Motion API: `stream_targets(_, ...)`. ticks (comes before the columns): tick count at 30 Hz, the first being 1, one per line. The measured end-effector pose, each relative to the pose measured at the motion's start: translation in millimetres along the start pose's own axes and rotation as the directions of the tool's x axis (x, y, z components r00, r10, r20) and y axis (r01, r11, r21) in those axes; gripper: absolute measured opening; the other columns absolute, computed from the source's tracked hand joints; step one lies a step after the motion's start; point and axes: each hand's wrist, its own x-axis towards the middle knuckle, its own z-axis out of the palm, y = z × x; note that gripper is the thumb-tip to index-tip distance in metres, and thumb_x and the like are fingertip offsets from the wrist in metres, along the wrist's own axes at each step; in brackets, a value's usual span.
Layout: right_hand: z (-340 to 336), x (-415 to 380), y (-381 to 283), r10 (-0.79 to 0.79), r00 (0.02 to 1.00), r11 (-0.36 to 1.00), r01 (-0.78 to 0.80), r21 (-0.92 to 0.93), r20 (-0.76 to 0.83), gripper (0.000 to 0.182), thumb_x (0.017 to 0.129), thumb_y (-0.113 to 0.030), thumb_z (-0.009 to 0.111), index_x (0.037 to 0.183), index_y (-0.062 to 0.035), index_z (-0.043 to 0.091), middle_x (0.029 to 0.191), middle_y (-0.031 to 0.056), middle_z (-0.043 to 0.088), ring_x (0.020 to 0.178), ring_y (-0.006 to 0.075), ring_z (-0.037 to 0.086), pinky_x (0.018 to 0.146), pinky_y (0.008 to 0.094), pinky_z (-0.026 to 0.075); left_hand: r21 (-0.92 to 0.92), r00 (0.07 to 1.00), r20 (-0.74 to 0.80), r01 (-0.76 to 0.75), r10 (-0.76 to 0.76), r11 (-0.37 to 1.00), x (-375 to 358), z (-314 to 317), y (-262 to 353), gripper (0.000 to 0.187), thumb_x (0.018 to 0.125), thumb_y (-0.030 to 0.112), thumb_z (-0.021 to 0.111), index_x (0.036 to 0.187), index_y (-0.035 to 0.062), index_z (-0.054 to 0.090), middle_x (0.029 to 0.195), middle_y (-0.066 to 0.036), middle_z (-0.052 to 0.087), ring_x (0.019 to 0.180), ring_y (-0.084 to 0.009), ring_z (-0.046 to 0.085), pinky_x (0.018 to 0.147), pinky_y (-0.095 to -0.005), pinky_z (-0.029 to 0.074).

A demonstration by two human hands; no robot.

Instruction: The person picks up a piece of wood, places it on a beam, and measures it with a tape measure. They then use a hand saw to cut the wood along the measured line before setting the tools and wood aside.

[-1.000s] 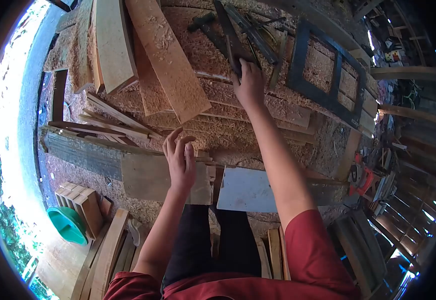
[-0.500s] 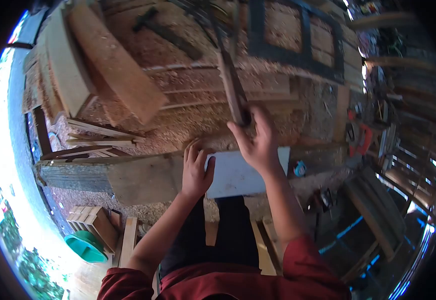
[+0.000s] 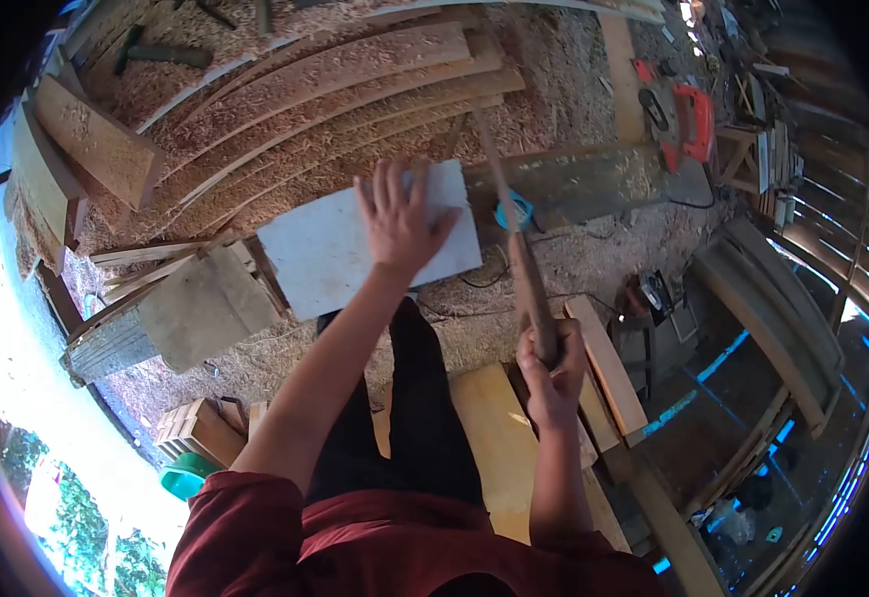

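Note:
My left hand (image 3: 400,224) lies flat with fingers spread on a white rectangular board (image 3: 320,261), pressing near its right half. The board rests on top of a long wooden beam or bench. To the right, my right hand (image 3: 552,373) is wrapped around the end of a long wooden-handled tool (image 3: 526,289). Its thin far end points up and away, past a small blue round object (image 3: 514,212). The exact kind of tool cannot be made out. A brown flat sheet (image 3: 206,308) lies left of the white board.
Curved planks (image 3: 355,75) lie among wood shavings beyond the bench. A red power tool (image 3: 693,121) sits at the right. A hammer (image 3: 161,55) lies far left. Near my legs are a yellowish board (image 3: 494,438), a wooden crate (image 3: 196,430) and a green basin (image 3: 188,476).
My right hand has swung the tool from over the bench to the right and nearer my body. My left hand has gone from the white board's left end to flat upon it. The view has shifted.

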Motion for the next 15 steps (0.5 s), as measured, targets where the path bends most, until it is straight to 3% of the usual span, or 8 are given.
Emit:
stream_targets(1, -4.8, -4.3, 4.8, 0.023, 1.0, 0.998, -0.024, -0.05, -0.02, 0.026, 0.102, -0.012, 0.071, 0.12, -0.006, 0.054, 0.1, 0.0009, 0.06, 0.081, 0.0069, 0.053, 0.071, 0.0269, 0.047, 0.007, 0.998, -0.066, 0.004, -0.004, 1.0, 5.3, -3.7, 1.8, 0.079, 0.097, 0.058, 0.076, 0.154, 0.0072, 0.057, 0.142, -0.024, 0.06, 0.141, -0.045, 0.053, 0.127, -0.0631, 0.032)
stream_targets(2, -8.5, -8.6, 10.0, 0.046, 0.998, 0.994, -0.05, -0.097, -0.039, 0.026, 0.102, -0.012, 0.072, 0.12, -0.0065, 0.054, 0.098, 0.0002, 0.059, 0.081, 0.0066, 0.053, 0.071, 0.0268, 0.047, 0.012, 0.998, -0.063, 0.004, -0.003, 1.0, 9.8, 0.2, -0.9, 0.079, 0.097, 0.058, 0.076, 0.154, 0.0072, 0.057, 0.142, -0.024, 0.06, 0.141, -0.045, 0.053, 0.127, -0.0631, 0.032)
stream_targets(4, -16.0, -14.8, 22.3, 0.078, 0.996, 0.992, -0.081, -0.098, -0.034, 0.025, 0.103, -0.015, 0.073, 0.118, -0.0064, 0.056, 0.096, -0.0005, 0.058, 0.08, 0.0068, 0.051, 0.071, 0.0266, 0.045, 0.016, 0.995, -0.09, 0.044, -0.042, 0.999, 23.0, 10.1, -12.5, 0.064, 0.098, 0.056, 0.076, 0.139, 0.0082, 0.064, 0.124, -0.02, 0.064, 0.121, -0.0426, 0.059, 0.114, -0.0592, 0.042)
stream_targets(7, -20.4, -21.1, 33.3, 0.07, 0.995, 0.993, -0.076, -0.091, -0.073, 0.021, 0.106, -0.021, 0.071, 0.114, -0.0047, 0.059, 0.09, -0.0018, 0.055, 0.078, 0.0072, 0.048, 0.072, 0.0266, 0.043, 0.099, 0.985, -0.17, 0.027, -0.009, 0.995, 40.8, 15.7, -32.1, 0.054, 0.1, 0.053, 0.075, 0.13, 0.0082, 0.066, 0.119, -0.018, 0.064, 0.115, -0.0418, 0.06, 0.104, -0.0557, 0.045)
stream_targets(11, -33.6, -26.1, 53.3, 0.048, 0.998, 0.998, -0.05, -0.038, -0.046, 0.023, 0.111, -0.023, 0.067, 0.118, -0.0048, 0.054, 0.089, -0.0007, 0.059, 0.076, 0.0057, 0.051, 0.068, 0.025, 0.043, 0.13, 0.991, -0.107, -0.069, 0.083, 0.989, 48.0, 5.5, -32.0, 0.051, 0.102, 0.049, 0.074, 0.131, 0.0074, 0.066, 0.118, -0.018, 0.064, 0.117, -0.041, 0.06, 0.105, -0.0569, 0.046)
stream_targets(15, -31.4, -23.0, 47.7, 0.058, 0.998, 0.998, -0.059, -0.02, -0.037, 0.019, 0.111, -0.021, 0.067, 0.113, -0.0054, 0.055, 0.083, -0.0008, 0.056, 0.073, 0.0067, 0.05, 0.066, 0.0272, 0.044, 0.08, 0.996, -0.078, -0.04, 0.046, 0.996, 32.3, 12.8, -21.7, 0.052, 0.104, 0.047, 0.072, 0.138, 0.0073, 0.065, 0.128, -0.02, 0.063, 0.124, -0.0421, 0.059, 0.113, -0.0597, 0.044)
